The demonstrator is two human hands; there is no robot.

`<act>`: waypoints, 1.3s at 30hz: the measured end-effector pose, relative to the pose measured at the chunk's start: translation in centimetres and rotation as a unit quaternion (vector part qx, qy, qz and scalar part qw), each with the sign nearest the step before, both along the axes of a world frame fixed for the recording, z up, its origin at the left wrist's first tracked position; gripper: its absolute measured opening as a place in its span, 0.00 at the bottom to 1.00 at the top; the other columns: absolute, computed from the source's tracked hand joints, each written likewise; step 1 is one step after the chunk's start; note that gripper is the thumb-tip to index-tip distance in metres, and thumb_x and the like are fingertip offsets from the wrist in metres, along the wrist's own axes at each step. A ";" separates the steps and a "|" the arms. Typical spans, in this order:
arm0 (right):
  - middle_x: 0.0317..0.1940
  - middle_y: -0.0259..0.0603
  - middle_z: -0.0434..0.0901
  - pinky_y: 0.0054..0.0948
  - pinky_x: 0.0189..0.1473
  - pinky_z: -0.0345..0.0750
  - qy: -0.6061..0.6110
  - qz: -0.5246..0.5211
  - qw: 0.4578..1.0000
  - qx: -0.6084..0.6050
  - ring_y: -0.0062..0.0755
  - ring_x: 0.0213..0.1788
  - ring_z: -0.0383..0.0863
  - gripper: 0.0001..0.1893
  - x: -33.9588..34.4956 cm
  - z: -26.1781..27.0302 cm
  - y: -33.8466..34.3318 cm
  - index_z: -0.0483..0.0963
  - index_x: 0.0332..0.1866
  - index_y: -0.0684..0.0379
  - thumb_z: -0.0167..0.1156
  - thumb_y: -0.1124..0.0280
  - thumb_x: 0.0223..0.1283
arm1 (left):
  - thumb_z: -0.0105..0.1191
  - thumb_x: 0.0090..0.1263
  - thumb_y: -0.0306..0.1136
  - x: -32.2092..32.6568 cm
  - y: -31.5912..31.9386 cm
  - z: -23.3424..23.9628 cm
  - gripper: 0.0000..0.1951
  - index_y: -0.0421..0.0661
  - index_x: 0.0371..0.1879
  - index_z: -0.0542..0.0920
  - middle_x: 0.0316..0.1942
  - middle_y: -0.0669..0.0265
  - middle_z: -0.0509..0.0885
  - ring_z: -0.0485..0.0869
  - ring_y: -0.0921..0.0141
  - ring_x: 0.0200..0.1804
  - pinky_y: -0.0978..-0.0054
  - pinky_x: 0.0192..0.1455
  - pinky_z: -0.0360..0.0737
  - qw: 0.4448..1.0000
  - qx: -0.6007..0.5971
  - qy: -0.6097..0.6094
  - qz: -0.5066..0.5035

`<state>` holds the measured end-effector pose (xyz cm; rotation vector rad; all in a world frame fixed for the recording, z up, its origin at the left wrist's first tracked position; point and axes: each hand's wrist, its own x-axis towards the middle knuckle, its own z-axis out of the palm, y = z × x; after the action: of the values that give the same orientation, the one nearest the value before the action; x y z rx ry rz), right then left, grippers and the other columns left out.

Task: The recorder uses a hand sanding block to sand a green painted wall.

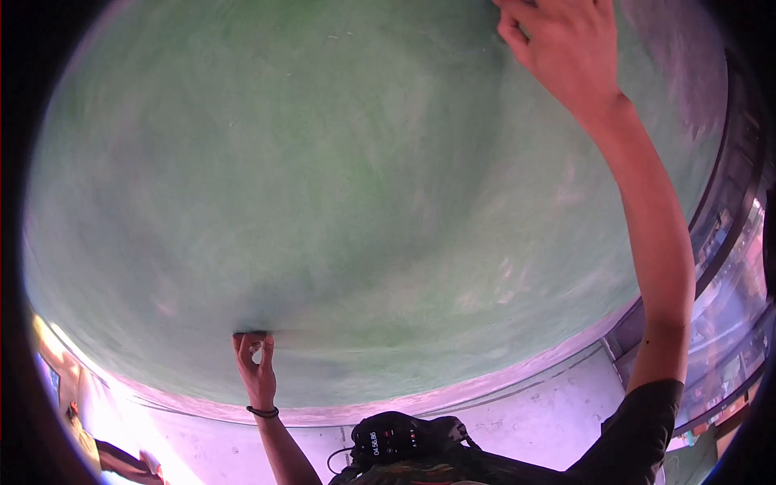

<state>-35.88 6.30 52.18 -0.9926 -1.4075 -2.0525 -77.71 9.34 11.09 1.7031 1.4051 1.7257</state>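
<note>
A large green chalkboard (364, 182) with pale smears of chalk fills most of the view. My left hand (257, 364), with a dark band round the wrist, is low on the board at left. Its fingers and thumb grip a small dark block (253, 333) that lies against the board; what kind of block it is I cannot tell. High up at the right, my right hand (564, 45) is at the board, cut off by the top edge. Its fingers are bent, and whether they hold anything is not visible.
Below the board runs a pale floor (527, 412). A glass-fronted cabinet (721, 357) with items inside stands at the right. Part of another person (121, 461) shows at the lower left. A phone (388, 442) hangs at my chest with a cable.
</note>
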 end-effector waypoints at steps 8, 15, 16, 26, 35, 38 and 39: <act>0.52 0.29 0.81 0.51 0.55 0.71 -0.022 0.031 0.999 0.009 0.50 0.73 0.67 0.10 0.6 0.0 0.7 0.91 0.39 0.49 0.68 0.71 0.53 | 0.64 0.76 0.36 -0.7 -0.1 -0.2 0.12 0.41 0.36 0.78 0.44 0.65 0.73 0.76 0.68 0.45 0.68 0.53 0.75 1.000 -0.012 0.007 -0.013; 0.52 0.30 0.82 0.50 0.55 0.72 -0.058 0.449 0.890 -0.056 0.51 0.72 0.68 0.08 2.0 0.7 3.0 0.91 0.36 0.50 0.69 0.72 0.52 | 0.64 0.75 0.38 -0.5 0.3 -0.2 0.12 0.42 0.38 0.80 0.45 0.64 0.74 0.76 0.68 0.46 0.67 0.54 0.75 1.000 -0.009 0.022 -0.020; 0.51 0.30 0.82 0.51 0.56 0.72 -0.009 0.232 0.973 -0.005 0.51 0.72 0.69 0.08 1.4 1.0 1.5 0.91 0.36 0.50 0.69 0.72 0.52 | 0.64 0.75 0.38 -0.6 0.2 -0.2 0.12 0.42 0.38 0.80 0.45 0.64 0.75 0.76 0.67 0.46 0.67 0.54 0.76 0.999 -0.011 0.024 -0.020; 0.49 0.31 0.82 0.52 0.55 0.74 0.017 -0.009 0.998 0.060 0.52 0.71 0.71 0.07 -0.1 -0.1 0.4 0.91 0.32 0.52 0.69 0.75 0.49 | 0.64 0.75 0.39 -1.1 -0.2 0.6 0.12 0.42 0.39 0.81 0.45 0.62 0.76 0.77 0.64 0.47 0.65 0.56 0.75 0.998 -0.014 0.036 -0.048; 0.50 0.32 0.82 0.52 0.54 0.72 -0.084 0.495 0.865 0.005 0.52 0.72 0.70 0.05 2.6 0.8 4.7 0.88 0.30 0.54 0.68 0.75 0.47 | 0.63 0.74 0.37 -2.2 -0.4 1.6 0.11 0.40 0.39 0.85 0.43 0.61 0.81 0.81 0.64 0.47 0.68 0.54 0.75 0.991 -0.016 0.056 -0.122; 0.50 0.32 0.83 0.54 0.55 0.72 0.114 0.039 0.992 0.030 0.54 0.72 0.70 0.06 -1.4 0.0 -0.1 0.89 0.30 0.54 0.69 0.76 0.47 | 0.63 0.73 0.37 -4.1 -0.5 1.1 0.11 0.39 0.38 0.86 0.42 0.59 0.83 0.82 0.63 0.47 0.67 0.55 0.75 0.991 -0.035 0.031 -0.129; 0.50 0.32 0.83 0.54 0.55 0.72 0.114 0.033 0.992 0.031 0.54 0.72 0.70 0.06 -1.6 -0.2 -0.1 0.89 0.30 0.54 0.69 0.76 0.47 | 0.63 0.73 0.37 -4.3 -0.3 1.0 0.11 0.39 0.38 0.86 0.42 0.59 0.83 0.82 0.63 0.47 0.67 0.55 0.75 0.990 -0.034 0.032 -0.134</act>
<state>-37.47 6.16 51.97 -1.0994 -1.2358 -1.8572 -82.02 9.06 12.06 1.8279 1.1822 1.4739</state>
